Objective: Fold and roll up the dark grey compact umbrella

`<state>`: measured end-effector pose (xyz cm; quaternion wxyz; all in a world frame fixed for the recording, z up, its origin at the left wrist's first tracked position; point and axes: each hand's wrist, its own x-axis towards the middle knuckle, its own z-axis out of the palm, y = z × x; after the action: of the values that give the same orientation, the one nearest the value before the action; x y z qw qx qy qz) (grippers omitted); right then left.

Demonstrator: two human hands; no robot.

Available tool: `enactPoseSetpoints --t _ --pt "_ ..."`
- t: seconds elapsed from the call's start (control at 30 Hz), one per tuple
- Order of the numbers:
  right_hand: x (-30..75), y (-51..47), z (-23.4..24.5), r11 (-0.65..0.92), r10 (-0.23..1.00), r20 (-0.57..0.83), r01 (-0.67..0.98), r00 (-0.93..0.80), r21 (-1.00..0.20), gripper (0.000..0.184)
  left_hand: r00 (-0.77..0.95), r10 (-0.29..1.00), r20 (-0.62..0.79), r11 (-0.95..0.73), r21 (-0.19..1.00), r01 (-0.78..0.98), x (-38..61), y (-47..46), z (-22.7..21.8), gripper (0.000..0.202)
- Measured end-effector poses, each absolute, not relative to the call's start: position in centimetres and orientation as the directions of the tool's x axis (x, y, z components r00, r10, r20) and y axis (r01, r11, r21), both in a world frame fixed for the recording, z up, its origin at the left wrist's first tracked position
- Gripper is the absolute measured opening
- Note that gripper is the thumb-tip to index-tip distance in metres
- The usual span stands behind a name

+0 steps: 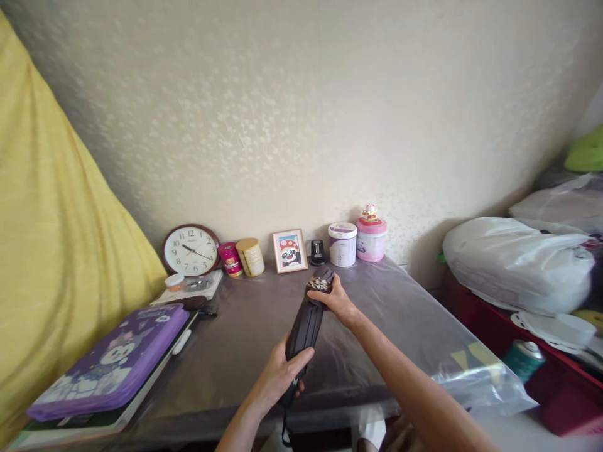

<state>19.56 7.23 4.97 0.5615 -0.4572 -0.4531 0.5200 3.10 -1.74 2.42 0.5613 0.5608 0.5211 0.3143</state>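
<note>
A folded black umbrella (304,329) slants above the front half of the covered table, its far end tipped away from me. Wrapped around its lower, handle end is my left hand (281,371), thumb across the top. A wrist strap dangles below that end. My right hand (333,299) grips the far end, where pale rib tips and gathered dark cloth show. The fingers beneath the umbrella are partly hidden on both hands.
Along the wall stand a clock (191,250), a pink can (230,260), a yellow can (250,257), a panda picture frame (289,251), a white-purple tub (342,245) and a pink tub (371,242). A purple case (113,358) lies left; white bags (518,263) sit right.
</note>
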Motion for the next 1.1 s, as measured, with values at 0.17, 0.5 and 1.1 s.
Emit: enactPoseSetpoints --t 0.17,0.5,1.1 --pt "19.4 7.4 5.0 -0.005 0.997 -0.022 -0.242 0.069 -0.97 0.065 0.308 0.909 -0.28 0.267 0.96 0.083 2.9 -1.5 2.5 0.056" --pt "21.2 7.7 4.8 -0.016 0.996 0.014 -0.326 -0.091 -0.945 0.039 0.199 0.954 -0.226 0.207 0.972 0.112 4.0 -1.6 2.5 0.054" --pt "19.8 6.6 5.3 0.002 0.972 0.0 0.009 -0.237 -1.0 0.041 -0.009 0.997 0.081 -0.072 0.924 0.376 2.7 -0.9 2.3 0.05"
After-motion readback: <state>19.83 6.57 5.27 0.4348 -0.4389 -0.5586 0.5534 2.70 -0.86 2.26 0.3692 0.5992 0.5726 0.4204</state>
